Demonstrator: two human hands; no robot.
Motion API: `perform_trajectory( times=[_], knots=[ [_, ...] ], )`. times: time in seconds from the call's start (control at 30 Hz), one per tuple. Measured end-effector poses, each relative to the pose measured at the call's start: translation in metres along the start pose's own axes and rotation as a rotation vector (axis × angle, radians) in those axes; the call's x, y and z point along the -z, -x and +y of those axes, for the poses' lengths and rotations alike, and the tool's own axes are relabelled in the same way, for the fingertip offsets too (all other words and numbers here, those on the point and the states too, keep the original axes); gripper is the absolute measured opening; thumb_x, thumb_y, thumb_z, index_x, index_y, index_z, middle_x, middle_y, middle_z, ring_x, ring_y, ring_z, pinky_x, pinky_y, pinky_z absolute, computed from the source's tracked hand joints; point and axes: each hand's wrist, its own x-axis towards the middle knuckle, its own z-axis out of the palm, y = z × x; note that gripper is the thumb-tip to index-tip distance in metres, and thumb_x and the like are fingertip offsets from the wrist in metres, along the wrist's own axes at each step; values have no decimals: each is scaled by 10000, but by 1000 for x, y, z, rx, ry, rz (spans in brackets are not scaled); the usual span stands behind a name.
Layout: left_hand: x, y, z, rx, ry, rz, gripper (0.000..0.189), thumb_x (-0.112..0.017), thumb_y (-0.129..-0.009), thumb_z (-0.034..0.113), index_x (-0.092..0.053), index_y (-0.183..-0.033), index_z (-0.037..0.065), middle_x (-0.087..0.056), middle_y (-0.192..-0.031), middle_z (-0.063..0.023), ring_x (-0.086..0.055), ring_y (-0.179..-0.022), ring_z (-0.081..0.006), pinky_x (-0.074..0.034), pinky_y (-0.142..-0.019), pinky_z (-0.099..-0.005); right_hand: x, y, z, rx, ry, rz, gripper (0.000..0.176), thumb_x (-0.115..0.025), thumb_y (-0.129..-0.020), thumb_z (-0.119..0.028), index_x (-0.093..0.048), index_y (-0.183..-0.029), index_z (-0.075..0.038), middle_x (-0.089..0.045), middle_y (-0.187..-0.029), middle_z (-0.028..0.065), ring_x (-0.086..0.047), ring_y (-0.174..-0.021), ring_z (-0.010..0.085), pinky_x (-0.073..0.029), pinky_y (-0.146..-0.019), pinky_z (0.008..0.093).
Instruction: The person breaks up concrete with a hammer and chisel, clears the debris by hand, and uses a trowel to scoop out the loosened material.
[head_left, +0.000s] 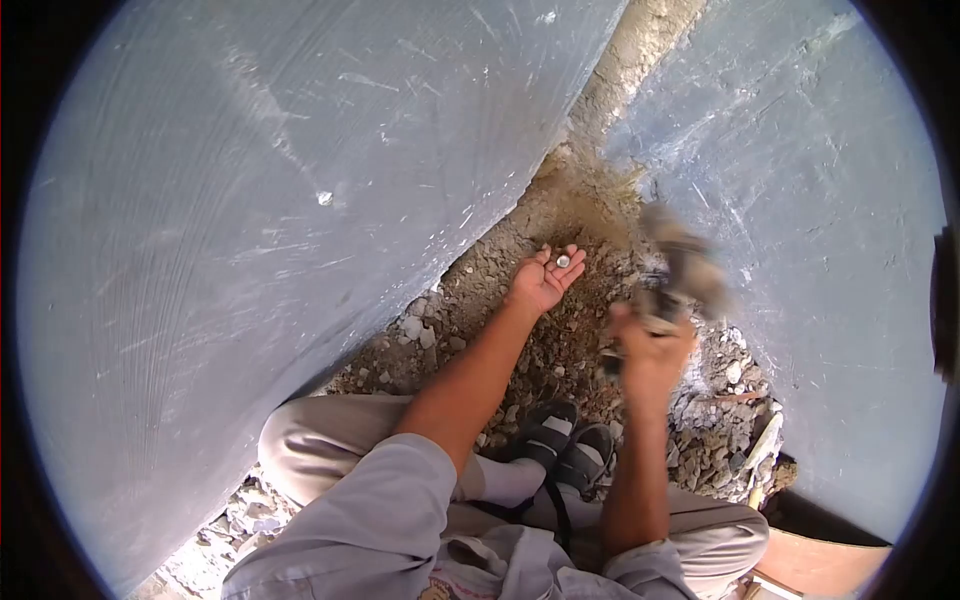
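My left hand is closed around a metal chisel seen almost end-on. Only its round, shiny struck end shows; the shaft and tip are hidden below the fingers. To the right, my right hand grips a hammer by its handle. The hammer is smeared by motion, its head raised beyond the fist and apart from the chisel. Brown dust hangs over the broken ground just past my left hand.
Large grey smooth-faced walls or slabs stand at left and right, meeting near a narrow gap. Loose rubble lies around my sandalled feet. A curved tan sheet sits at lower right.
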Motion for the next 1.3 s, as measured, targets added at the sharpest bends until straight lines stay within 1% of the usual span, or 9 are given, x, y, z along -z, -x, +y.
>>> perform_trajectory(
  times=[0.2,0.33,0.43,0.7,0.77,0.87,1.03,1.23,1.3],
  knots=[
    [-3,5,-1,-16,23,60,240,-320,-1060,236,-473,-1041,52,-650,-1103,-210,-608,-1130,-410,-497,-975,-550,0,-14,35,678,-59,262,118,-571,-896,-91,-532,-807,-23,-621,-799,114,-586,-738,187,-504,-674,302],
    [20,-17,-1,119,78,-19,303,-357,-1051,274,-512,-1050,14,-660,-1107,-182,-635,-1070,-383,-515,-932,-521,-9,-1,136,-83,550,-271,70,-694,-777,-83,-647,-768,-32,-647,-730,71,-602,-621,179,-482,-594,339],
    [34,-23,0,139,30,-93,293,-356,-1051,245,-529,-997,14,-672,-1071,-187,-623,-1085,-407,-438,-1010,-561,-13,14,99,-401,235,-234,89,-716,-755,-57,-641,-779,-15,-642,-698,50,-602,-598,144,-476,-570,310],
    [-1,0,9,32,26,21,237,-350,-1054,233,-500,-1050,49,-638,-1152,-198,-580,-1180,-405,-482,-1004,-538,16,-9,-5,555,120,18,142,-626,-828,-74,-629,-934,20,-659,-810,108,-624,-723,184,-520,-676,313],
    [-5,4,11,24,23,42,259,-358,-1052,238,-489,-1088,17,-628,-1171,-202,-578,-1183,-405,-487,-994,-537,18,-12,67,460,113,165,160,-585,-847,-76,-636,-975,5,-662,-938,106,-623,-860,176,-513,-713,304],
    [8,-10,3,25,20,1,308,-380,-1045,230,-491,-1153,-36,-637,-1169,-191,-586,-1175,-399,-505,-975,-507,2,-4,161,-277,497,-327,164,-670,-753,-44,-611,-900,-5,-617,-741,46,-577,-616,131,-458,-538,285],
    [13,-22,10,18,-78,-48,244,-369,-1045,206,-516,-1019,13,-656,-1118,-209,-593,-1166,-397,-508,-969,-528,-9,10,99,-244,53,-129,136,-687,-744,-9,-634,-863,29,-626,-733,16,-528,-617,118,-452,-570,301],
    [3,-4,8,30,-9,28,230,-344,-1054,209,-490,-1037,32,-636,-1142,-220,-594,-1159,-409,-481,-1006,-551,20,-13,-30,669,155,101,136,-542,-816,-61,-626,-871,31,-649,-751,132,-615,-683,196,-524,-659,313],
    [11,-8,8,38,-21,18,246,-332,-1057,239,-475,-1089,41,-628,-1163,-217,-577,-1188,-393,-474,-1018,-528,7,-11,0,631,-240,311,60,-573,-841,-32,-601,-791,-15,-621,-836,103,-587,-748,212,-488,-680,319]
  ],
)
